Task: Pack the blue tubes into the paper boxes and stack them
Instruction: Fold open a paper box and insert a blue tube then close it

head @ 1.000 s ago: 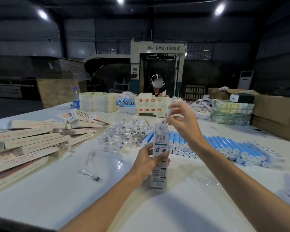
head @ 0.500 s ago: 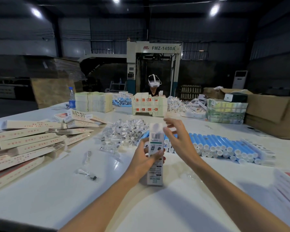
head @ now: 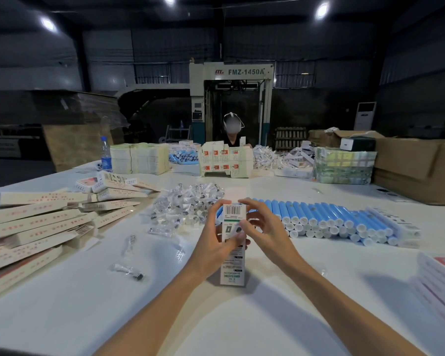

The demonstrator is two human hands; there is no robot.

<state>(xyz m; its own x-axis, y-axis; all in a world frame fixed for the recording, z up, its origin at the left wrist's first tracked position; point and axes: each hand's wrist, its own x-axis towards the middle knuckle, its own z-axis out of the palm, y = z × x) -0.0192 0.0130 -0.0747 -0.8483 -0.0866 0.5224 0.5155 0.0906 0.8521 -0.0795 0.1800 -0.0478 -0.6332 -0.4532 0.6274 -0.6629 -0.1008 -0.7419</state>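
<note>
We braced the box [head: 233, 268] upright on the table [head: 113, 317], left hand [head: 216, 242] fingers wrapped round it; right hand [head: 265, 227] fingers pinched the top, likely closing it.

Probably a packing factory — big machine [head: 244, 72], stacked cartons [head: 409, 165].

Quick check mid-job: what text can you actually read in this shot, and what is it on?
"FMZ-1450A": on the machine behind the table.
Red logo beside it: too blurred to read.
Barcode and print on the held box: too blurred to read.
Red print on the left boxes: too small to read.
Label on the bottle: blurred.
</note>
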